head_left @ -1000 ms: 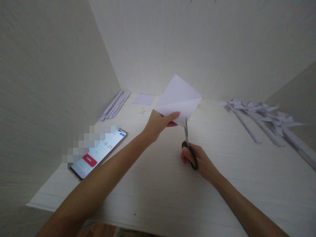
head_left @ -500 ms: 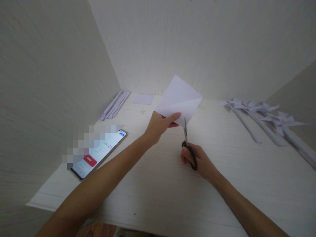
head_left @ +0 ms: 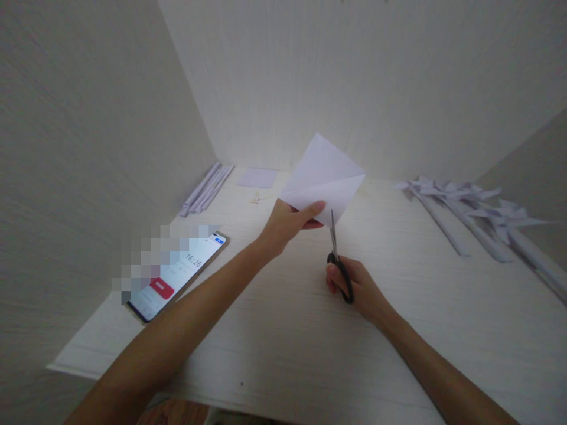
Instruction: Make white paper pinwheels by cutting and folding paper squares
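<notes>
My left hand (head_left: 287, 221) pinches the lower corner of a folded white paper square (head_left: 323, 177) and holds it up above the table, one point upward. My right hand (head_left: 354, 286) grips black-handled scissors (head_left: 336, 254), fingers through the loops. The blades point up and their tip touches the paper's lower edge, just right of my left thumb.
A phone (head_left: 177, 274) with a lit screen lies at the left. Rolled paper sticks (head_left: 206, 189) lie at the back left beside a small paper square (head_left: 257, 177) and a pin (head_left: 256, 199). Several paper pinwheels (head_left: 473, 215) lie at the right. Walls enclose the table (head_left: 274, 342).
The paper has risen very slightly and the scissors have edged a touch to the right. Both hands otherwise hold their places.
</notes>
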Available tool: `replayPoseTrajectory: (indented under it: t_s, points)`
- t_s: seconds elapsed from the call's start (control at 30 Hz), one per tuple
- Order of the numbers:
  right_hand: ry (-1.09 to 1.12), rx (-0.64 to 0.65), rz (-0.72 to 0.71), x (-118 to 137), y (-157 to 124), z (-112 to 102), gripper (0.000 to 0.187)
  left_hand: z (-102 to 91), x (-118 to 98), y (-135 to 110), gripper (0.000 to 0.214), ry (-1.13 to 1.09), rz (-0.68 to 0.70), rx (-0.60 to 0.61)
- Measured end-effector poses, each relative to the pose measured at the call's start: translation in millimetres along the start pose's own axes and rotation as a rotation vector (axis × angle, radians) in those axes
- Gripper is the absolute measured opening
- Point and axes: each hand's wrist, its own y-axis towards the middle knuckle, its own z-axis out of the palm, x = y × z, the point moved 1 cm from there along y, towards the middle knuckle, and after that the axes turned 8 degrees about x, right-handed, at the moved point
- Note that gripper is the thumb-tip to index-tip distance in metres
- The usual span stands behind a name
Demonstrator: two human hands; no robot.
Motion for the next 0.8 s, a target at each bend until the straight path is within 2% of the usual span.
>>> replayPoseTrajectory:
  t_s: [0.8]
  points:
    - [0.006,-0.067,0.053,-7.9,3.2,1.8,0.036,1.2,0.1,0.9,0.03,0.012,-0.015,-0.042]
